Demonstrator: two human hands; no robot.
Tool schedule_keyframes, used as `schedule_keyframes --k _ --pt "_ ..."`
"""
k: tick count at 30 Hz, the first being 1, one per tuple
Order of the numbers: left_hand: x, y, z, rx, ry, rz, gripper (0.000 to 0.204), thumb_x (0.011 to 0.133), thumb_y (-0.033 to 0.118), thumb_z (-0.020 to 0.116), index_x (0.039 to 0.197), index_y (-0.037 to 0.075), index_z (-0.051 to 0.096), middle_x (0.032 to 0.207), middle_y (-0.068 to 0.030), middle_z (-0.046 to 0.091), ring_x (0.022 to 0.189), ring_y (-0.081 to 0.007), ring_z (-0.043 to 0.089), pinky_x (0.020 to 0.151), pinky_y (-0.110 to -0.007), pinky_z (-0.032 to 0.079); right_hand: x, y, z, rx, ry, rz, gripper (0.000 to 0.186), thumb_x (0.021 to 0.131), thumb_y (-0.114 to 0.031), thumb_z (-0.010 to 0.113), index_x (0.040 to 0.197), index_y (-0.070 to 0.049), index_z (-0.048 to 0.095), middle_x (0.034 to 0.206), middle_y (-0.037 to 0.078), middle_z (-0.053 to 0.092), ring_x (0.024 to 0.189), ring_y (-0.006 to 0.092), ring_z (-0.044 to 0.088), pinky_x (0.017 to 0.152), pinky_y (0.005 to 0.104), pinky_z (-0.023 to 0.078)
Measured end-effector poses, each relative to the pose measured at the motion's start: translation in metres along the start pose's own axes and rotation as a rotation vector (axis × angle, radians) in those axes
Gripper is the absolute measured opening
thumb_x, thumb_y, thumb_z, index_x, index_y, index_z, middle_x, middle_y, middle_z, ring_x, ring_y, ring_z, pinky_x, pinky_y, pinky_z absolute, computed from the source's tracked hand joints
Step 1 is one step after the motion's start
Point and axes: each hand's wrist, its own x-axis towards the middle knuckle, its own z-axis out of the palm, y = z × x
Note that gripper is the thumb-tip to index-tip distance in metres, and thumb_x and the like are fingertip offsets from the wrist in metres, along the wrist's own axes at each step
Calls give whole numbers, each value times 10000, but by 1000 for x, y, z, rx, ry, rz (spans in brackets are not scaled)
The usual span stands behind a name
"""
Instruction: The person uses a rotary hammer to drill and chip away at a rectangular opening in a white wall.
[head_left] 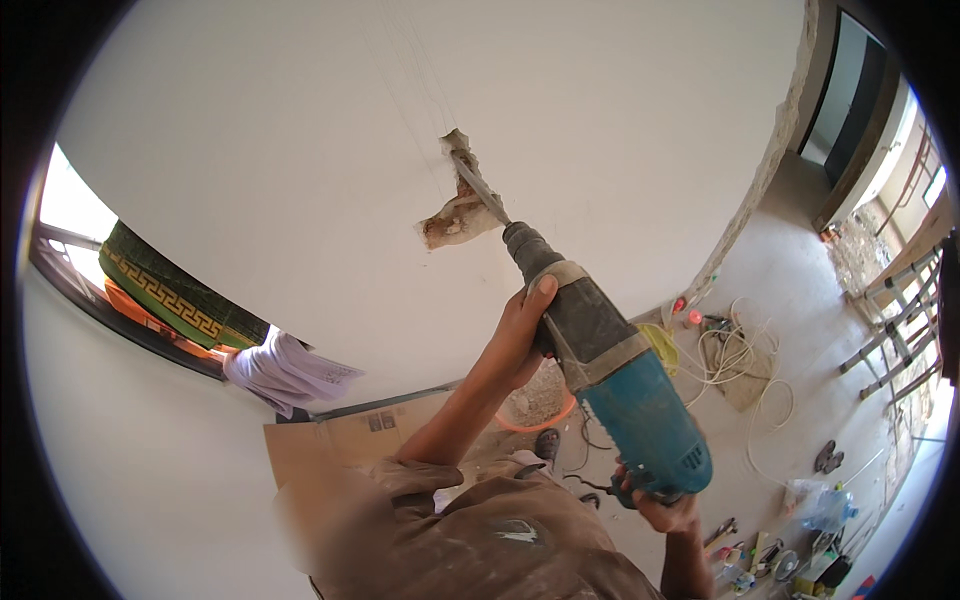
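Note:
A teal and black rotary hammer (640,415) slants up toward the white wall (300,150). My left hand (524,328) is wrapped round its dark front housing, with the thumb on top. At its rear end, my right hand (668,508) grips the handle; part of those fingers is hidden behind the tool. The long metal chisel bit (484,190) reaches into a ragged chipped patch (452,222) that shows reddish-brown material under the plaster. The bit's tip lies at the upper part of this patch. Faint lines run up the wall above it.
Below the wall are an orange-rimmed bucket (540,428) with rubble and a cardboard sheet (350,440). Pale cable (765,370) coils on the floor at right, near a ladder (900,330). Tools and a plastic bottle (832,510) lie lower right. Cloths (285,370) hang at the left window.

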Motion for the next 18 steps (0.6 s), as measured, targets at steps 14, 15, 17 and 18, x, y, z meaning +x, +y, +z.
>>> schedule_keyframes --k 14,15,17,18 --pt "30 3 24 -58 -47 13 647 913 588 558 1247 38 490 1010 -16 602 837 -82 575 615 -240 434 36 -39 -48 154 95 145 503 663 -86 705 1134 43 588 1000 181 661 776 196 656 708 333 543" --pt "29 5 28 -51 -41 6 656 910 585 568 1255 34 478 1006 -19 599 833 -84 574 613 -242 437 34 -31 -55 145 70 123 543 666 -96 706 1168 55 565 988 184 664 771 209 659 708 344 542" --pt "30 4 27 -48 -54 -17 706 893 584 597 1286 21 432 1004 -31 586 827 -95 575 604 -249 443 35 -25 -57 148 81 91 554 666 -108 711 1171 61 561 985 189 665 770 218 660 709 350 540" --pt "31 3 25 -62 -65 -33 721 880 572 624 1291 15 418 1025 -39 582 856 -98 583 627 -247 464 35 -22 -57 150 88 75 559 665 -114 713 1173 64 560 984 191 666 770 222 660 709 353 540"
